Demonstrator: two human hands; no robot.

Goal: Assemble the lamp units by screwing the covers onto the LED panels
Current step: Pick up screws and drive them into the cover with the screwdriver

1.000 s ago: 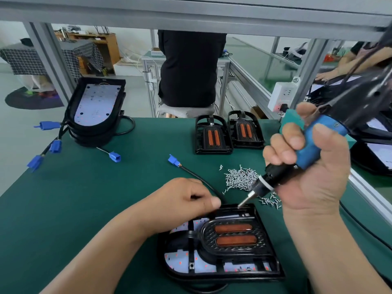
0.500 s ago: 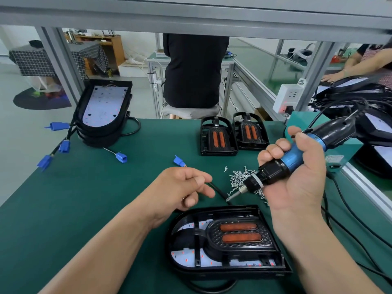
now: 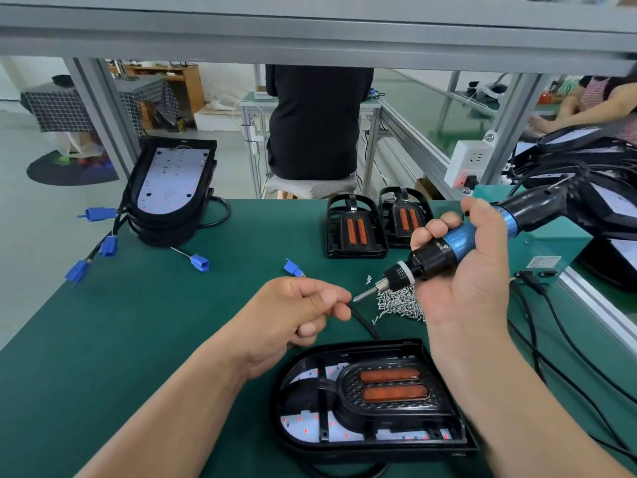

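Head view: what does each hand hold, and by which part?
Right hand grips the screwdriver by its blue handle. Left hand pinches thumb to forefinger beside the bit; whether anything is between them cannot be told.

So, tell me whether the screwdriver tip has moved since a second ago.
Yes. The screwdriver tip has lifted off the lamp unit's far edge, toward the screw pile.

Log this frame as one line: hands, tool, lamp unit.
left hand: pinch at bit tip, screw unseen | right hand: grips screwdriver, raised | lamp unit: on mat, untouched | screws: loose pile
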